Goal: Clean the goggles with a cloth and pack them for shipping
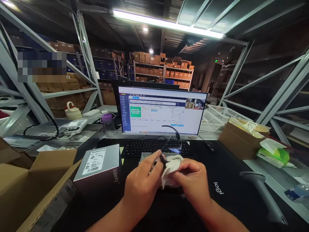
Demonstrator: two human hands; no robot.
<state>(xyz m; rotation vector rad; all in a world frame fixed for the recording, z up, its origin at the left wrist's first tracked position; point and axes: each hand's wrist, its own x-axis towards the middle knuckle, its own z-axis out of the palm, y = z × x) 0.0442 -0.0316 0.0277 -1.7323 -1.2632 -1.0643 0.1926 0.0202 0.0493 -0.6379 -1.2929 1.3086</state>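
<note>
My left hand (142, 183) is closed in a pinch on a thin black part of a pair of glasses (174, 149), whose clear lens and curved black temple rise in front of the keyboard (145, 146). My right hand (193, 180) is closed round a white cloth (171, 164), which is pressed against the glasses. Both hands are held together over the black desk mat (222, 180). A grey box labelled Wakening (98, 167) stands just left of my left hand.
A lit monitor (161, 109) stands behind the keyboard. A mouse (209, 145) and a grey barcode scanner (263, 190) lie to the right. Open cardboard boxes sit at the left (29, 180) and right (238, 138). Warehouse shelves hold cartons behind.
</note>
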